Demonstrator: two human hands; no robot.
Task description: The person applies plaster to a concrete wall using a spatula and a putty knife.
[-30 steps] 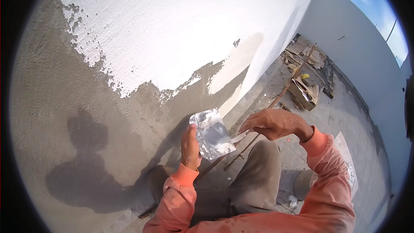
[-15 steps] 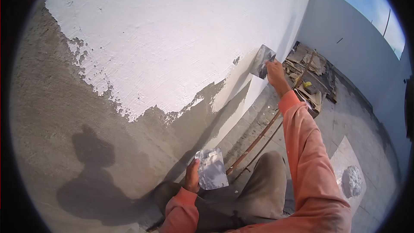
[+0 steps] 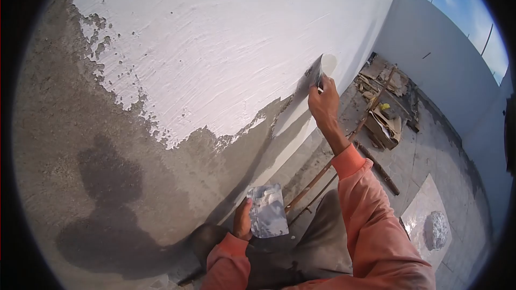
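My right hand [image 3: 324, 103] grips a broad putty knife [image 3: 316, 71] by its handle. The blade stands tilted against the wall [image 3: 231, 37], by the lower right border of the white coat. Low in front of my lap, my left hand [image 3: 243, 219] is closed on the edge of a flat metal plate [image 3: 268, 210] smeared with white putty. Bare grey plaster [image 3: 54, 107] shows on the wall left of and below the ragged white edge. The left fingers are partly hidden behind the plate.
Wooden poles [image 3: 309, 185] lean beside my knee. Cardboard and scrap [image 3: 384, 126] lie along the wall's foot, near a loose stick [image 3: 379, 169]. To my right, a pale board [image 3: 416, 212] on the paved floor bears a mound of putty [image 3: 438, 230]. A second wall [image 3: 441, 48] closes the far side.
My right hand has moved slightly left and down with the putty knife, whose blade has turned more edge-on to me. The left hand and its plate have barely moved.
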